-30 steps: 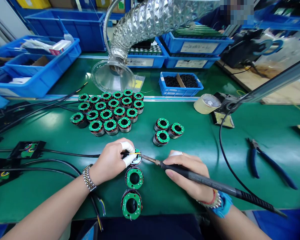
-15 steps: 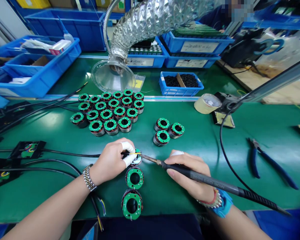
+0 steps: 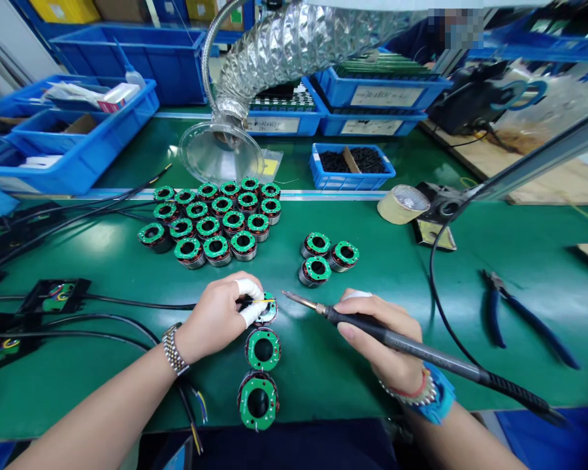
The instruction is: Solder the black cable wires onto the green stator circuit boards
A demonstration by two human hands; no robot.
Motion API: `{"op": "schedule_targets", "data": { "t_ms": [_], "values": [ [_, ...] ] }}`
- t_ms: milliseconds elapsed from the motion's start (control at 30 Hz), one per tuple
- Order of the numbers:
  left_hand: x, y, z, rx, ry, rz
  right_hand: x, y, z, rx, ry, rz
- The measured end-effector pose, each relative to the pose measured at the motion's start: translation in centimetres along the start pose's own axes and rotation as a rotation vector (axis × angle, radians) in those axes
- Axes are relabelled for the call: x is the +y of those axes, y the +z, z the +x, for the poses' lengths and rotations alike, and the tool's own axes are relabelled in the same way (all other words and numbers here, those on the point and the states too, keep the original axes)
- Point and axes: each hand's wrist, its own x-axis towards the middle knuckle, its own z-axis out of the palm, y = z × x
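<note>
My left hand, white covers on its fingertips, pinches the end of a black cable. A thin yellow wire sticks out from those fingers over a motor stator with a green circuit board, which the hand partly hides. In my right hand is a soldering iron, held like a pen. Its tip points left, a short gap away from the stator and wire. Nearer to me two more stators, a middle one and a front one, stand in line.
Many stators are grouped at centre left, and three stand right of them. A fume-extraction hood hangs behind. Cutting pliers, a solder roll and an iron stand lie right. Cables and black housings lie left.
The soldering iron in my right hand has drawn back to the right, its tip coming away from the stator and the yellow wire. My left hand stays in place.
</note>
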Motion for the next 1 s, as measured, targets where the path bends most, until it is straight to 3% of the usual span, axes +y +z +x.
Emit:
{"op": "schedule_targets", "data": {
  "t_ms": [300,433,533,600,733,900,1000],
  "values": [
    [0.4,-0.9,0.2,-0.035,-0.025,-0.052,0.3,0.1,0.1,0.028,0.014,-0.041],
    [0.2,-0.5,-0.1,0.049,-0.039,0.023,0.0,0.1,0.2,0.038,0.000,-0.052],
    [0.2,-0.3,-0.3,0.077,0.055,0.041,0.0,0.1,0.2,0.039,-0.002,-0.072],
    [0.4,-0.3,-0.4,0.056,0.107,0.053,0.1,0.1,0.2,0.043,0.000,-0.087],
    [0.8,-0.7,-0.5,0.021,0.061,0.075,0.1,0.1,0.2,0.055,-0.005,-0.079],
    [0.5,-0.7,-0.8,-0.032,0.167,0.035,0.1,0.2,0.2,0.067,-0.026,-0.080],
    [0.2,-0.5,-1.0,-0.043,0.140,0.064,0.2,0.2,0.1,0.060,-0.024,-0.085]
  ]
}}
